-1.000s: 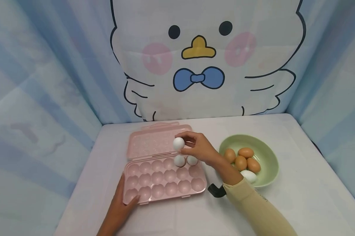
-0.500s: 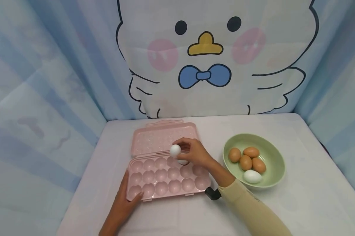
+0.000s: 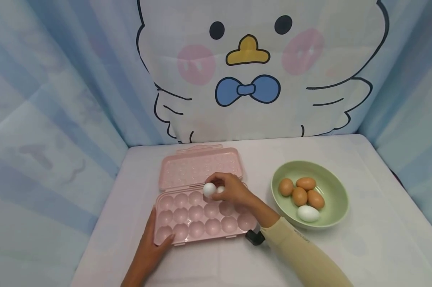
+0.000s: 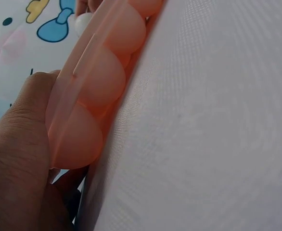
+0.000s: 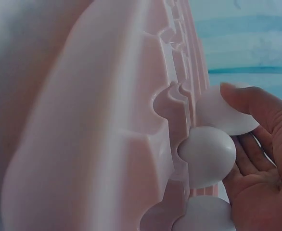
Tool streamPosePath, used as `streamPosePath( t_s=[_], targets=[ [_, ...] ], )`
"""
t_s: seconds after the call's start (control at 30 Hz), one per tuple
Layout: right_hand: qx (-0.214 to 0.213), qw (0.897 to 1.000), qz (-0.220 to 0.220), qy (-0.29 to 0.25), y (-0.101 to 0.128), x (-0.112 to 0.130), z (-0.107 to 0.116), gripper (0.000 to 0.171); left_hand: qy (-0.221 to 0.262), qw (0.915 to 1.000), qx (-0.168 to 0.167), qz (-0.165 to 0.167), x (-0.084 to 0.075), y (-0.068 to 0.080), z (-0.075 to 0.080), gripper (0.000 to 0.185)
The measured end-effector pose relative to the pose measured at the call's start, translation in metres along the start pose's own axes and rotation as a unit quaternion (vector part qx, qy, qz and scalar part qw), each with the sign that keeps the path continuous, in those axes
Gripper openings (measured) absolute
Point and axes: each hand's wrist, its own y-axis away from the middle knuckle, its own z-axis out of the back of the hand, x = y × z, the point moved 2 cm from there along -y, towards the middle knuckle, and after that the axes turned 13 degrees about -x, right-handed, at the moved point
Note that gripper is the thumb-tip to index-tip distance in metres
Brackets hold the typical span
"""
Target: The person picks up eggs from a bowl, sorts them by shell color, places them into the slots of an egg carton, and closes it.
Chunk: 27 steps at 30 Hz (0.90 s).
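In the head view a pink plastic egg carton (image 3: 196, 228) lies with its lid folded back. My left hand (image 3: 146, 252) grips its left end, thumb at the front rim; in the left wrist view the thumb (image 4: 32, 96) presses along the carton's edge. Between thumb and fingers of my right hand (image 3: 232, 191) is a white egg (image 3: 209, 190), low over the back row of cups. The right wrist view shows this held egg (image 5: 220, 113) beside a seated white egg (image 5: 209, 156), with another white egg (image 5: 206, 214) nearer the camera. My right hand mostly hides those two from the head.
To the right stands a green bowl (image 3: 334, 199) with several brown eggs (image 3: 300, 196) and one white egg (image 3: 308, 213). The carton's open lid (image 3: 180, 169) lies behind the cups. A black object (image 3: 255, 237) shows under my right wrist. Printed curtains enclose the white table.
My right hand has brought the white egg leftward and down to the back row, beside the seated eggs. My left hand keeps its grip on the carton's end. The head view has shifted slightly.
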Motion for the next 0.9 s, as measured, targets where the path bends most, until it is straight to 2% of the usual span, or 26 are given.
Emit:
streamPosePath(
  t_s=[0.33,0.53,0.9],
  targets=[
    [0.009,0.999,-0.011,0.028,-0.0024,-0.0013,-0.0008,0.042,0.002,1.0,-0.001,0.001,-0.0013,0.0003,0.0001,0.11],
    [0.01,0.999,0.002,0.046,-0.0028,-0.0015,0.0013,0.045,0.008,1.0,-0.002,-0.002,-0.0016,0.0004,-0.0001,0.111],
    [0.019,0.999,-0.014,0.034,-0.0039,0.0001,0.0014,0.045,0.01,0.9999,-0.004,-0.01,-0.0013,0.0008,0.0012,0.11]
  ],
)
